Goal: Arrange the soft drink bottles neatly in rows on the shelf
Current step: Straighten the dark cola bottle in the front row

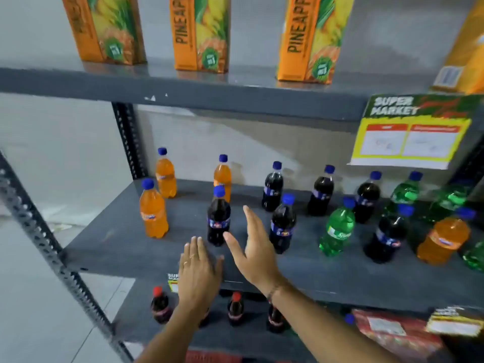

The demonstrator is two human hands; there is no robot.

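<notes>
Blue-capped soft drink bottles stand scattered on the dark middle shelf (125, 247). Orange ones stand at the left (154, 210) (165, 174) (222, 176) and one at the far right (444, 239). Several dark cola bottles stand in the middle (218, 218) (282, 226) (272, 187). Green ones stand toward the right (337, 229) (406, 192). My left hand (199, 273) hovers flat over the shelf's front edge, fingers apart, holding nothing. My right hand (255, 247) is open, edge-on between two front cola bottles, touching neither.
Orange pineapple juice cartons (201, 35) stand on the top shelf (183, 87). A yellow supermarket price sign (411, 134) hangs at the upper right. Red-capped cola bottles (235, 309) and a red package (392, 334) sit on the lower shelf. A perforated metal upright (52, 247) runs down the left.
</notes>
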